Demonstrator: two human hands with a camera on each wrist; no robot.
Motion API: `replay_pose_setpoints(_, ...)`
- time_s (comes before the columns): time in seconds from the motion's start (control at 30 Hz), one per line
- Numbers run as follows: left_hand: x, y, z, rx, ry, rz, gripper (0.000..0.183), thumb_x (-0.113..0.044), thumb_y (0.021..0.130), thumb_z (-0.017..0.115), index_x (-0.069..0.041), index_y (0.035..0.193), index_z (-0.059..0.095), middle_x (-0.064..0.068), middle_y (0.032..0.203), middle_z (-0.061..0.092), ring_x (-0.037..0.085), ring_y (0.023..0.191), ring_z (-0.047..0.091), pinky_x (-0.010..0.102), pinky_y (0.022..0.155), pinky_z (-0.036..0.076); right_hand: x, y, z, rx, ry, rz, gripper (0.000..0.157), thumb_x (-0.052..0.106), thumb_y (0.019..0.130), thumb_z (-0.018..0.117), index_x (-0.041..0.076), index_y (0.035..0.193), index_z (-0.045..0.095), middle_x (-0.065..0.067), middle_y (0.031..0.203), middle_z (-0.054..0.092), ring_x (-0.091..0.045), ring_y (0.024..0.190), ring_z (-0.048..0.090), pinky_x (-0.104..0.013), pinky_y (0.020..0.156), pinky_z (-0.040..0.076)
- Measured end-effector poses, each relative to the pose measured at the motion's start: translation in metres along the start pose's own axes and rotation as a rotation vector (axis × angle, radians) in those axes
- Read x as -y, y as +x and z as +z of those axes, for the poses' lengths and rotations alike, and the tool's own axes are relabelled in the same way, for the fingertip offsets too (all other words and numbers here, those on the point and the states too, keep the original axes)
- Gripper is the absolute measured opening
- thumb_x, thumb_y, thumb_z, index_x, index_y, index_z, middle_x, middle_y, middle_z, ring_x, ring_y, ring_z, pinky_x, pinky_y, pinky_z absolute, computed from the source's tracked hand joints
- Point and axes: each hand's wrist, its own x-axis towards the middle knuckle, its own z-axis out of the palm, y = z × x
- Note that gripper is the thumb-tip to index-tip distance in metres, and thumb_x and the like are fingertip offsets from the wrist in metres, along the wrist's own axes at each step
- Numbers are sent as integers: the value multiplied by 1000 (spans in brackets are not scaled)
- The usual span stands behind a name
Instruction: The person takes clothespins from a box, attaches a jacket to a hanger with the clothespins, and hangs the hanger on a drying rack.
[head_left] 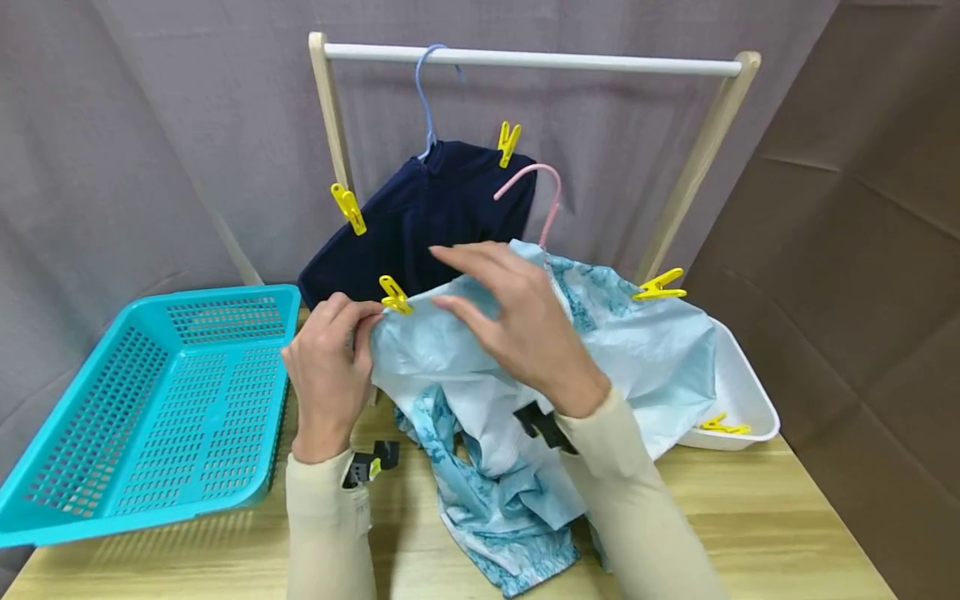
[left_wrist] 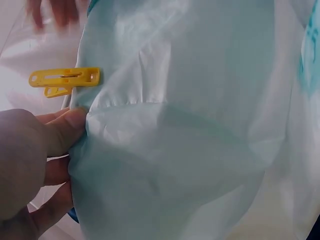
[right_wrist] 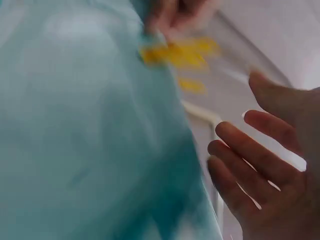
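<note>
A thin light blue jacket [head_left: 487, 400] with marbled patches hangs on a pink hanger [head_left: 553, 200]. My left hand [head_left: 330, 367] pinches its left shoulder edge between thumb and fingers, right beside a yellow clothespin [head_left: 395, 296] clipped there. In the left wrist view the thumb presses the cloth just below that clothespin [left_wrist: 70, 77]. My right hand [head_left: 517, 308] is over the jacket's upper part, fingers spread and holding nothing; the right wrist view shows its fingers [right_wrist: 250, 160] apart from the cloth. Another yellow clothespin [head_left: 660, 285] grips the jacket's right shoulder.
Behind, a dark navy garment [head_left: 420, 217] with yellow clothespins [head_left: 348, 208] hangs by a blue hanger [head_left: 426, 100] from the rack's white bar [head_left: 540, 58]. A turquoise basket [head_left: 281, 392] stands at left. At right, a white tray [head_left: 761, 408] holds yellow clothespins [head_left: 723, 425].
</note>
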Motion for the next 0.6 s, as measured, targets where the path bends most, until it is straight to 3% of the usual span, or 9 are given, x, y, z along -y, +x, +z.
replay_pose_setpoints(0.13,0,-1,0,-4,-7,-2,17,-22,99,68,-11,91,79,4,79,67,23,69,62,34,49,41,-17,-34,-46,-300,-19,83,23,8,98,66,4,119,74,-11,103,71,-10,94,61,-21,82,47)
replay_pose_setpoints(0.23,0,-1,1,-1,0,1,17,-22,99,67,-11,92,79,4,80,68,23,69,62,34,50,42,-41,-64,-77,-424,-108,240,28,4,101,56,4,126,69,-15,109,65,-1,91,52,-14,81,41)
replay_pose_setpoints(0.3,0,-1,1,0,7,2,18,-21,99,67,-11,92,79,4,80,68,23,68,62,34,49,42,-60,-85,-92,-392,-189,330,37,2,102,49,3,137,61,-20,122,59,-5,100,48,-15,84,36)
replay_pose_setpoints(0.43,0,-2,1,10,14,10,19,-22,101,65,-11,93,78,5,81,68,24,67,61,34,48,41,-92,-120,-106,-166,-312,404,39,-3,102,47,-6,140,55,-28,137,51,-34,112,41,-34,85,31)
replay_pose_setpoints(0.5,0,-1,1,20,11,14,20,-22,101,64,-11,93,78,6,81,68,24,68,61,34,49,41,-101,-132,-106,-71,-337,405,31,-3,101,54,-11,130,61,-30,133,53,-44,113,38,-39,81,29)
replay_pose_setpoints(0.6,-1,1,1,26,-2,14,18,-20,100,66,-9,92,78,7,82,68,25,71,63,35,51,45,-106,-139,-104,-11,-344,407,21,-1,98,63,-12,114,68,-25,119,57,-40,106,43,-34,78,32)
